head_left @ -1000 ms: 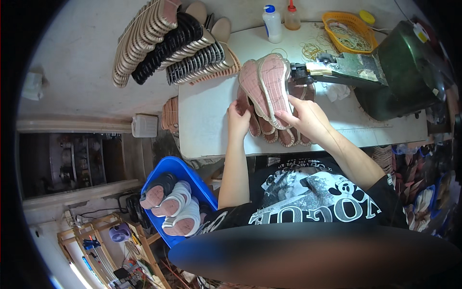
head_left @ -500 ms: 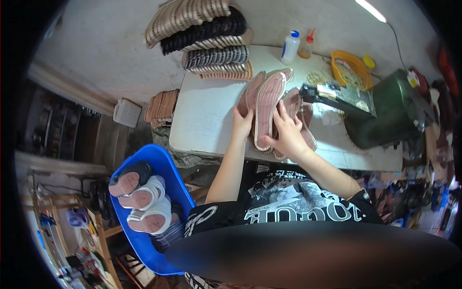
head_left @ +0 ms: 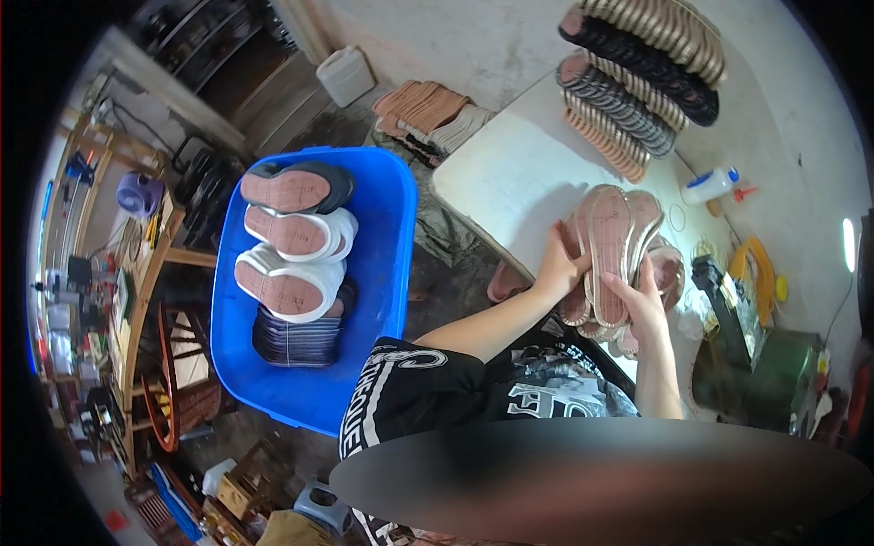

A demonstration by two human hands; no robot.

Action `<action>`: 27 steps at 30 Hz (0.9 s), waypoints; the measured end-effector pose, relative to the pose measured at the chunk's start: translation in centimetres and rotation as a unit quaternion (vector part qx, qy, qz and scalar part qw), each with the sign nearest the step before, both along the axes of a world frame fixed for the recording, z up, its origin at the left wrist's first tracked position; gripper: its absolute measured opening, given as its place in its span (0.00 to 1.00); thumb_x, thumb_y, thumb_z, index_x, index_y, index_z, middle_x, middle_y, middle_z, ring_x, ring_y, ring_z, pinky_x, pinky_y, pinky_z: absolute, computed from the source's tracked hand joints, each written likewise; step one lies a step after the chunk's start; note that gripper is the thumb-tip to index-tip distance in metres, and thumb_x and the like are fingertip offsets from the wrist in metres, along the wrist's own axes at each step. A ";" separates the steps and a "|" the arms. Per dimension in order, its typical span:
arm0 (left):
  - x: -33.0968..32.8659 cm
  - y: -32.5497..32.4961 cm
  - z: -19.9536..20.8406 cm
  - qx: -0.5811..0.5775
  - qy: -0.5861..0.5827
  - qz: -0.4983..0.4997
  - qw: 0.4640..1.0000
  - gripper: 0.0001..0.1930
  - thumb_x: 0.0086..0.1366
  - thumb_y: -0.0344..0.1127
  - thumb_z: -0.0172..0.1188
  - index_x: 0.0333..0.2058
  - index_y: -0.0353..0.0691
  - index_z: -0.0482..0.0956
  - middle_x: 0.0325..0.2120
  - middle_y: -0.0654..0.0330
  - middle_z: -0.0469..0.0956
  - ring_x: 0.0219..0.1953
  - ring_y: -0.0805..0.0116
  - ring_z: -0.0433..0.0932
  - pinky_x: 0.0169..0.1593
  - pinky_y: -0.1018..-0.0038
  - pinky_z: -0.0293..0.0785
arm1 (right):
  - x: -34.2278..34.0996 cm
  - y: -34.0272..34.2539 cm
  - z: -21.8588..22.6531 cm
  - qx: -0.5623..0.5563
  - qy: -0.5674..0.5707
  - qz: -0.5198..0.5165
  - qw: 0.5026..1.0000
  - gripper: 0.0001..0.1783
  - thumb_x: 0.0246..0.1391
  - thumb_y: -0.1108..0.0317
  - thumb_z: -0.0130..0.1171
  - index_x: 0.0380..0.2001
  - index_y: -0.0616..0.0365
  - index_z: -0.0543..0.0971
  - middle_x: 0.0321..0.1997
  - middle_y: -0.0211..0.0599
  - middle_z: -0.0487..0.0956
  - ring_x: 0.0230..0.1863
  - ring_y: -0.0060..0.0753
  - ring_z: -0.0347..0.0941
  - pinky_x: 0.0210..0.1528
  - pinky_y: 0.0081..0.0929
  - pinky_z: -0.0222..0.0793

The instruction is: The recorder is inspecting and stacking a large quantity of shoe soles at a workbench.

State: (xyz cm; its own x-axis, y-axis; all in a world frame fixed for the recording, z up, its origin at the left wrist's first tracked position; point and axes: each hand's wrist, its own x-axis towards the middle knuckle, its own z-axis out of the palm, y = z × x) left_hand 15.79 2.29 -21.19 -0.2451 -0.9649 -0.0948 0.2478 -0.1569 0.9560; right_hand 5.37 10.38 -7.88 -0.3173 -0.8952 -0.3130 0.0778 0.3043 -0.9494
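We are holding a bunch of pink soles (head_left: 610, 250) with pale rims in both hands, at the near edge of the white table (head_left: 505, 173), and we cannot tell whether their lower ends touch it. Our left hand (head_left: 562, 264) grips the bunch from the left side, thumb toward the front, while its other fingertips are hidden behind the soles. Our right hand (head_left: 644, 305) holds the lower right side, its thumb laid over the front sole and the fingers close along the edge. More soles (head_left: 672, 271) show partly just beyond that hand. To our left stands a blue tub (head_left: 398, 264) with dark shoes (head_left: 337, 187), white shoes (head_left: 278, 289) and a tied bundle of dark striped pieces (head_left: 296, 341) inside. At the table's far side, rows of soles (head_left: 642, 82) stand packed together near the wall, and a blue-capped bottle (head_left: 710, 185) is beside a red-tipped one. Near the right end we see a yellow basket (head_left: 756, 264) and a green machine (head_left: 785, 373). A white jug (head_left: 346, 76) sits on the floor behind the tub.
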 end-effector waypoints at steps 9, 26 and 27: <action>1.2 -0.2 -2.2 0.175 0.305 -0.018 0.936 0.34 0.69 0.53 0.47 0.63 0.35 0.50 0.57 0.51 0.63 0.57 0.62 0.66 0.59 0.70 0.62 | -0.9 -0.8 -0.7 -0.013 -0.107 0.039 0.993 0.37 0.43 0.77 0.64 0.59 0.64 0.62 0.52 0.40 0.74 0.52 0.31 0.72 0.55 0.27 0.67; 5.6 -3.0 4.1 0.009 -0.043 0.058 0.997 0.48 0.59 0.49 0.61 0.64 0.23 0.43 0.66 0.37 0.40 0.69 0.46 0.41 0.69 0.60 0.37 | 4.2 -3.2 -5.1 -0.113 0.408 0.198 0.884 0.52 0.51 0.62 0.64 0.67 0.66 0.42 0.60 0.62 0.65 0.58 0.53 0.67 0.60 0.33 0.63; 6.0 -2.9 4.4 -0.046 -0.189 0.056 0.979 0.52 0.56 0.51 0.64 0.64 0.23 0.41 0.66 0.34 0.36 0.70 0.44 0.37 0.69 0.59 0.36 | 4.1 -3.5 -5.8 -0.114 0.407 0.196 0.885 0.52 0.51 0.62 0.64 0.67 0.66 0.42 0.60 0.62 0.65 0.58 0.53 0.67 0.60 0.33 0.63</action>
State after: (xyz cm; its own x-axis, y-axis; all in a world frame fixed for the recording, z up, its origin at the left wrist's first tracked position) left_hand 21.76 -0.59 -16.82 -0.1010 -0.9924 -0.0704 -0.1161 -0.0585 0.9915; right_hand 9.43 6.92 -13.68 -0.0059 -0.9968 0.0796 -0.7295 -0.0502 -0.6822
